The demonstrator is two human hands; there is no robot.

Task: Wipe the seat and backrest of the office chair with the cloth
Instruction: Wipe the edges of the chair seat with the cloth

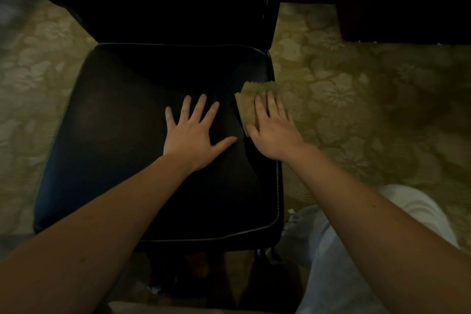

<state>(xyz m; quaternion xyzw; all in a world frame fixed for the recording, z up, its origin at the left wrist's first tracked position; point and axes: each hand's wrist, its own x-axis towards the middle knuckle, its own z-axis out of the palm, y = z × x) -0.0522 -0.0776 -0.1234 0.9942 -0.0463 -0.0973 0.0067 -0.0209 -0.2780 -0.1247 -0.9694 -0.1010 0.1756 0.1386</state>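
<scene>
A black office chair fills the middle of the view, its padded seat [114, 135] edged with pale piping and its dark backrest [165, 0] rising behind. My left hand [195, 132] lies flat on the seat with fingers spread. My right hand [274, 127] presses flat on a folded yellow-green cloth [248, 100] at the seat's right edge. The cloth's far corners stick out past my fingertips, and part of it is hidden under my palm.
A patterned beige-green carpet [356, 89] surrounds the chair. Dark wooden furniture [407, 2] stands at the back right beside a white wall with a dark skirting board. My pale trouser leg [339, 262] and a white shoe [418, 206] are at the lower right.
</scene>
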